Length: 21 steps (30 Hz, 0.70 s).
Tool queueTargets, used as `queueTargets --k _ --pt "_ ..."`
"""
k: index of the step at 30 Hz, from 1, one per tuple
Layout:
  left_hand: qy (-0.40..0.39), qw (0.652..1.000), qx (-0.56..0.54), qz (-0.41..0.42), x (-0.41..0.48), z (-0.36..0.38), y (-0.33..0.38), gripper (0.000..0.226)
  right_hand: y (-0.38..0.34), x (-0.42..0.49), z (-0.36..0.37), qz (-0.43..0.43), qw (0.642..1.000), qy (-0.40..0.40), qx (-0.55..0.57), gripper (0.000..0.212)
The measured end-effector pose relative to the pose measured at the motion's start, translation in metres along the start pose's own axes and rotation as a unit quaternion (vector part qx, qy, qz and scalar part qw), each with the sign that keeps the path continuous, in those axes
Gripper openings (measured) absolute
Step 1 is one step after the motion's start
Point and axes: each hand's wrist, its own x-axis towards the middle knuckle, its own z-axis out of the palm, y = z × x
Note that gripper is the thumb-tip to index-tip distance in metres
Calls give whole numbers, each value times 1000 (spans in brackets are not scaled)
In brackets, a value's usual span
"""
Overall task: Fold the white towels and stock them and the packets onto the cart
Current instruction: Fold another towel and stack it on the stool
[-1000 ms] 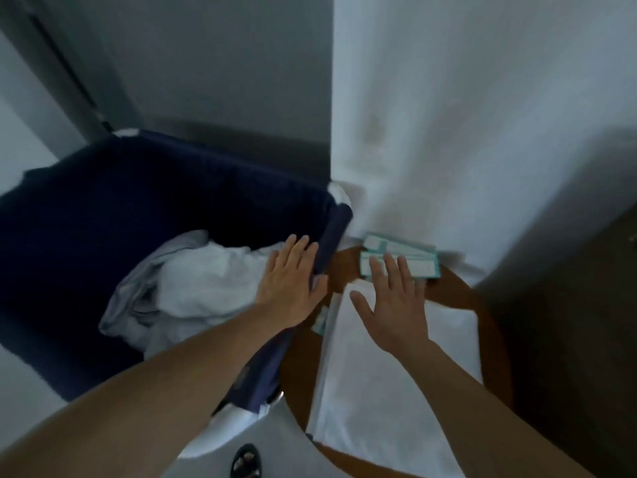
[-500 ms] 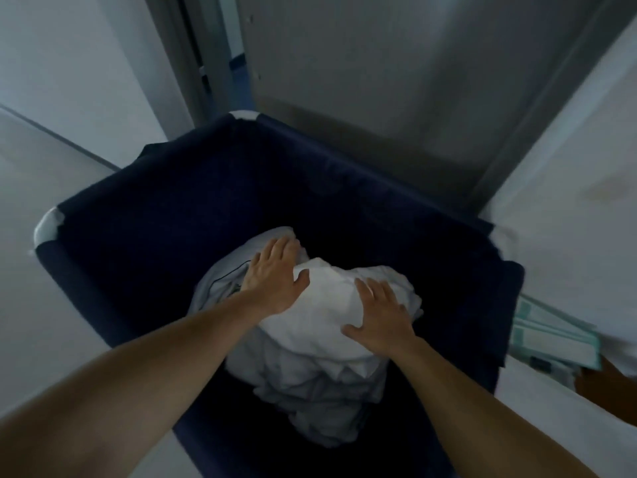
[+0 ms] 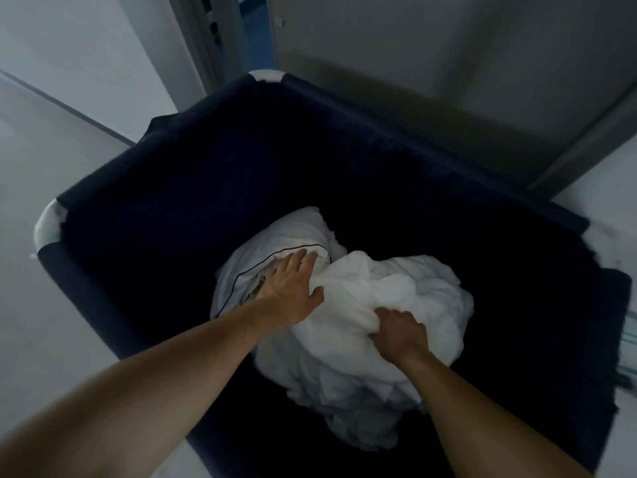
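A crumpled pile of white towels [image 3: 396, 298] lies inside a deep dark-blue fabric cart bin [image 3: 193, 188]. A white piece with thin dark piping [image 3: 275, 239] sits at the pile's left. My left hand [image 3: 289, 288] rests on that piece with fingers straight, thumb against the bunched towel. My right hand [image 3: 400, 331] has its fingers curled into the towel's cloth and grips a bunch of it. The packets are barely visible at the right edge [image 3: 629, 336], beyond the bin.
The bin has white frame corners [image 3: 48, 225] and stands against a grey door [image 3: 413, 46] and a pale wall. Light floor [image 3: 41, 150] lies to the left. A door gap opens behind the bin at the top.
My view swung left from the round table to the bin. Both hands went onto the towel pile; the right hand's fingers have since closed into the cloth, and the pile has bunched up.
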Motion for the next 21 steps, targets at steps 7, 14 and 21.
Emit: queueTargets --k 7,14,21 --pt "-34 998 -2 50 -13 -48 53 85 12 -50 -95 36 900 3 434 33" --pt "-41 983 -156 82 -58 -111 143 118 58 -142 -204 -3 744 141 654 14" --pt "86 949 -224 203 -114 -166 269 146 120 -273 -296 -124 560 235 785 24"
